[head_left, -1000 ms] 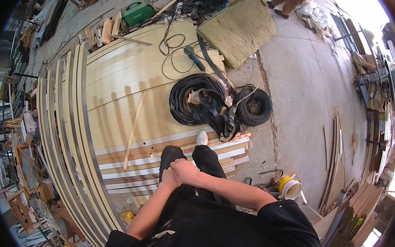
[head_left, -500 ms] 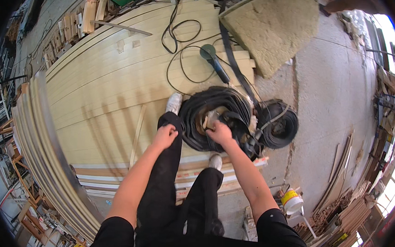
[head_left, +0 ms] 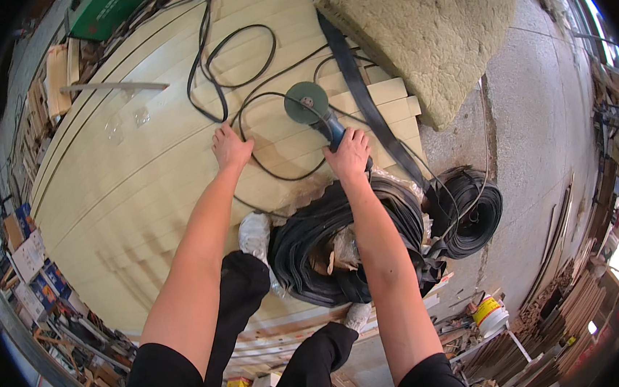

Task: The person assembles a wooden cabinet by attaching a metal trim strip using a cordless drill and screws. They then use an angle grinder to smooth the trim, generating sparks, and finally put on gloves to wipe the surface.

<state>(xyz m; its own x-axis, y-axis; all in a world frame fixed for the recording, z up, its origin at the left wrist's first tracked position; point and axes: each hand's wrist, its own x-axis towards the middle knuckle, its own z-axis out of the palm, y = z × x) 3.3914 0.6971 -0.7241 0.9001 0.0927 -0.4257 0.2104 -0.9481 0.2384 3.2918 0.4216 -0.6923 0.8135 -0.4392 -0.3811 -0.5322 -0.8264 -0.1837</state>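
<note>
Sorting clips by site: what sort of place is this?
Probably a workshop or materials yard under cover; can't say which trade. Giveaways: an angle grinder above broad layered cream panels, big black coils of flat strip, and a concrete floor.

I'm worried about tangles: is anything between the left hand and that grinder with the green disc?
Yes, a black cord lies looped on the pale boards between the left hand and the grinder. Nothing visible separates the right hand from it.
</note>
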